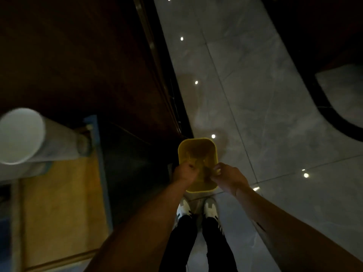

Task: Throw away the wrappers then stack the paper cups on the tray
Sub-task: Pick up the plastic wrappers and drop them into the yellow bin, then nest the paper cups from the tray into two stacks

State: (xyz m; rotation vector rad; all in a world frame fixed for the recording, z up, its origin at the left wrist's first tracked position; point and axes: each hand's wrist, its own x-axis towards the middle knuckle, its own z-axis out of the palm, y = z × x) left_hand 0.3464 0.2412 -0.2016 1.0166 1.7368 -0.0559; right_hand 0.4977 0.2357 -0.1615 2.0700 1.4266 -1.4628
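Head view looks straight down in dim light at a yellow bin (197,152) standing on the grey tiled floor (275,107), just ahead of the person's white shoes (211,210). Both hands are held over the near half of the bin's opening. The left hand (184,172) has its fingers curled inward, and the right hand (228,174) is curled as well, pinching something small and pale at its fingertips; between the two hands a thin, crumpled wrapper (204,167) seems to stretch, though the picture is too dark and blurred to be sure of its shape or of how the left hand holds it. Inside the bin some faint crinkled material lies at the bottom. At the left edge, a white paper cup (21,136) lies tipped on its side, mouth toward the camera, over a yellow tray (62,203) with a blue border. Dark wooden furniture (78,55) fills the upper left, and small ceiling lights are reflected in the glossy floor.
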